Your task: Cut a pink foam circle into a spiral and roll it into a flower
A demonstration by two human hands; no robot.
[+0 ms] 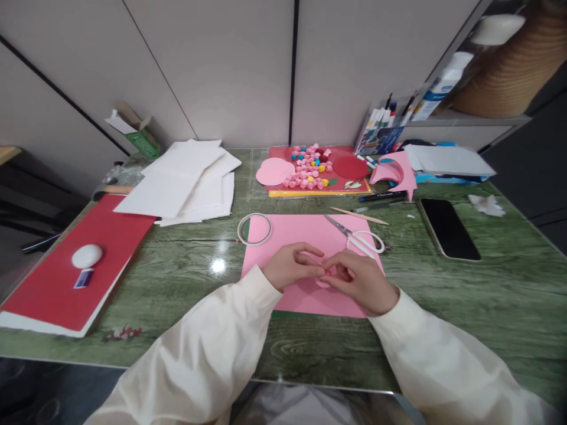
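Pinching small pink paper piece between fingertips: left hand and right hand drawn together, both closed on it, low over pink sheet at centre of green table. Step judged: folding or rolling piece; calls for fine finger pressure. Piece largely hidden by fingers.

Around:
- white scissors on sheet, just beyond right hand, nearest obstruction
- tape ring at sheet corner
- wooden stick
- phone, right
- pompom tray, back
- white papers
- red board, left
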